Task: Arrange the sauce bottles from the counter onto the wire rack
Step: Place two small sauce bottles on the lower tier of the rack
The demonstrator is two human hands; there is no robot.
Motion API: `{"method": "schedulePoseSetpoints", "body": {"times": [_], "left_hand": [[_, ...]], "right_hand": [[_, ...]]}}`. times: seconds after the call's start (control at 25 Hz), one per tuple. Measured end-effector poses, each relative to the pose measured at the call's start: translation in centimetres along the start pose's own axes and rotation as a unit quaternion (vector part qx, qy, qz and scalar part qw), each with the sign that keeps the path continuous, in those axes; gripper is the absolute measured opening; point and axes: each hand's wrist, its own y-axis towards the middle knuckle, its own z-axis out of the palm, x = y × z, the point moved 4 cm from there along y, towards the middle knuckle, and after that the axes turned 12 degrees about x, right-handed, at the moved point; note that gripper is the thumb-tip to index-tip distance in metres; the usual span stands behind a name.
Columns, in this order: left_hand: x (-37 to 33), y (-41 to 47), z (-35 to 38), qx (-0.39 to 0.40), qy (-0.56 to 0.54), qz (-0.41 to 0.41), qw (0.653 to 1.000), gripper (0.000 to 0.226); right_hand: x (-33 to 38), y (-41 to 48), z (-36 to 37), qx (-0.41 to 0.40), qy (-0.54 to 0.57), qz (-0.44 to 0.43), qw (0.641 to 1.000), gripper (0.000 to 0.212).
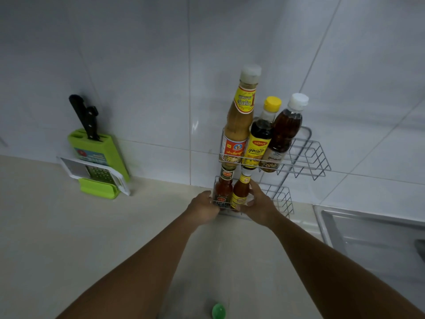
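Observation:
A two-tier white wire rack [309,155] hangs on the tiled wall. Its upper shelf holds a tall tan sauce bottle [239,120], a dark bottle with a yellow cap [261,137] and a brown bottle with a white cap [284,132]. On the lower shelf [281,199] stand a red chilli sauce bottle [223,189] and an orange sauce bottle with a yellow label [241,191]. My left hand [203,208] touches the red bottle at its left side. My right hand [258,207] wraps around the orange bottle from the right.
A green knife block [99,153] with a black-handled knife and a grater [96,172] stand on the beige counter at the left. A steel sink [372,229] lies at the right. A clear bottle with a green cap [218,311] stands near the bottom edge.

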Motion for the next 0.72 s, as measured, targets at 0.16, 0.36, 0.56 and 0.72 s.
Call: {"method": "schedulePoseSetpoints", "body": {"times": [0.16,0.36,0.56,0.72], "left_hand": [[-1.1,-2.5,-0.1,0.012,0.012,0.011,1.000,0.076],[-2.1,-5.4,-0.2,0.022,0.035,0.031,0.999,0.075],[-1.2,-6.4,-0.7,0.025,0.056,0.033,0.998,0.072],[-0.4,-6.3,-0.6,0.026,0.062,0.028,0.997,0.068]], "right_hand": [[0.2,-1.5,-0.2,0.018,0.061,-0.006,0.998,0.088],[1.3,-2.7,-1.3,-0.022,0.074,0.041,0.996,0.075],[1.7,-1.9,-1.1,-0.077,0.090,0.062,0.991,0.055],[1.1,-1.4,-0.5,-0.092,0.088,0.069,0.989,0.058]]}}
